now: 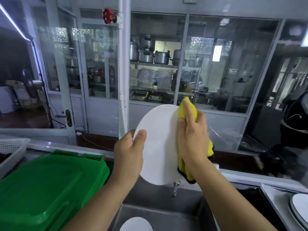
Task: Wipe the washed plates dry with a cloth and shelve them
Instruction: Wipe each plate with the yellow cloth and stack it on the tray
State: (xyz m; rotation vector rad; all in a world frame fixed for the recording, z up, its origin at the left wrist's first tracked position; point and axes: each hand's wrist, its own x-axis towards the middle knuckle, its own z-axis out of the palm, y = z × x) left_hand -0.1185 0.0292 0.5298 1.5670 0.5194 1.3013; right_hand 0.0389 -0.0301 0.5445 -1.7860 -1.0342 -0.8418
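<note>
Gripping one plate (pixel 158 147): left hand (pixel 129 152); right hand (pixel 191 137) clutches one cloth (pixel 189 107).

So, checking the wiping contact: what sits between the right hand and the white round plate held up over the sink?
A yellow cloth with a dark edge lies between the right hand and the white round plate, as the head view shows.

Three white plates: one (pixel 158 147) held over the sink (pixel 166 212), one (pixel 135 224) at its near edge, one (pixel 300 207) stacked far right. One yellow cloth (pixel 188 110). One green bin (pixel 46 185). Two hands (pixel 128 155) (pixel 193 139).
</note>
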